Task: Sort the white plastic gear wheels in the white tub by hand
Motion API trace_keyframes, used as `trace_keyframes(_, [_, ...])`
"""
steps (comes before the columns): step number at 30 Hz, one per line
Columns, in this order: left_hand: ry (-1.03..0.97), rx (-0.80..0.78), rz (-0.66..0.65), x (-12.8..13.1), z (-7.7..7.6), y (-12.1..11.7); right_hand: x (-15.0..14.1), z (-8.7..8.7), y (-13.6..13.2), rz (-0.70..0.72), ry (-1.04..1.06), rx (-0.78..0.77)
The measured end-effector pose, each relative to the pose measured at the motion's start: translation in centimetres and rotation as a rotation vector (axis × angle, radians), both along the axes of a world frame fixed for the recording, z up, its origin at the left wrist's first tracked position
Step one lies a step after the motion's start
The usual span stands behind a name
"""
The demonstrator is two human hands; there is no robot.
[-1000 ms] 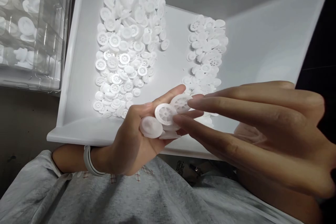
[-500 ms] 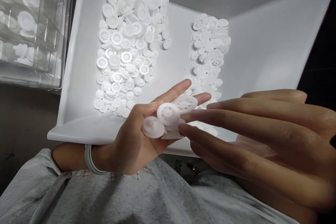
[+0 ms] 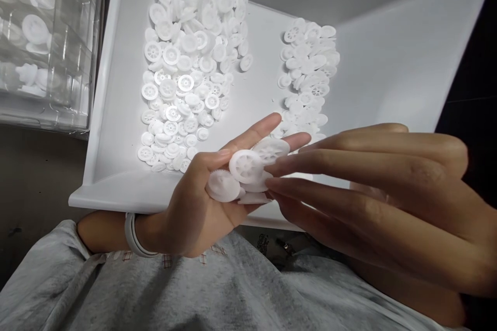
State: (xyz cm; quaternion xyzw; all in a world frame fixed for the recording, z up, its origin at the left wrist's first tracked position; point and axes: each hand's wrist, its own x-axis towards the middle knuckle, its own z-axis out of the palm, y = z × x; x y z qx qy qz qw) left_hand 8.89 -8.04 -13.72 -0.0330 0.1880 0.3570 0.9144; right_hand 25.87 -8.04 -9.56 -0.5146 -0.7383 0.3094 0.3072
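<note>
My left hand [image 3: 198, 207] is palm up over the near rim of a white tray [image 3: 116, 114]. It cradles several white plastic gear wheels [image 3: 245, 166] on its fingers, with the thumb resting beside them. My right hand [image 3: 373, 201] comes in from the right with its fingers stretched out long, the fingertips touching the wheels in my left hand. Inside the tray lie two piles of the same wheels: a large pile [image 3: 190, 62] on the left and a smaller pile [image 3: 308, 75] on the right.
A clear plastic box [image 3: 42, 41] holding more white parts stands left of the tray on a dark surface [image 3: 34, 176]. My grey shirt [image 3: 155, 289] fills the bottom of the view. A pale band sits on my left wrist [image 3: 132, 235].
My right hand's fingertips drew back slightly from the wheels half a second ago and have now returned to touch them. My left hand has stayed almost still.
</note>
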Motion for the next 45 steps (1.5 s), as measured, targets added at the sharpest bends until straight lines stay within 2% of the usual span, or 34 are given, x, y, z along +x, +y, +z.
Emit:
trace_keyframes(5, [0.030, -0.020, 0.023, 0.0, 0.3, 0.2, 0.8, -1.2, 0.1, -0.013, 0.043, -0.019])
trace_keyframes(11, [0.019, -0.034, 0.058, 0.1, 0.2, 0.2, 1.5, -2.0, 1.9, -0.048, 0.083, -0.058])
trace_keyframes(17, [0.044, -0.070, 0.056, 0.3, 0.2, 0.3, 2.3, -2.5, 3.7, 0.052, 0.249, -0.306])
trace_keyframes(22, [0.056, -0.096, 0.058, 0.5, 0.4, 0.4, 2.0, -2.7, 3.4, -0.028, 0.307, -0.455])
trace_keyframes(23, [0.055, -0.099, 0.059, 0.5, 0.5, 0.4, 1.9, -2.7, 3.3, -0.019, 0.289, -0.412])
trace_keyframes(25, [0.055, -0.113, 0.067, 0.4, 0.6, 0.4, 1.9, -2.9, 3.1, 0.027, 0.217, -0.233])
trace_keyframes(28, [0.074, -0.135, 0.074, 0.4, 0.6, 0.5, 1.9, -3.0, 2.8, 0.081, 0.012, 0.102])
trace_keyframes(31, [0.086, -0.140, 0.047, 0.5, 0.6, 0.6, 1.8, -3.0, 2.5, 0.173, -0.212, 0.305])
trace_keyframes(34, [0.078, -0.140, 0.048, 0.5, 0.6, 0.5, 1.7, -2.9, 2.3, 0.247, -0.289, 0.318])
trace_keyframes(39, [0.083, -0.139, 0.065, 0.5, 0.6, 0.3, 1.8, -2.3, 2.4, 0.301, -0.266, 0.297])
trace_keyframes(45, [0.097, -0.145, 0.054, 0.3, 0.3, 0.4, 2.4, -1.7, 2.5, 0.398, -0.258, 0.376])
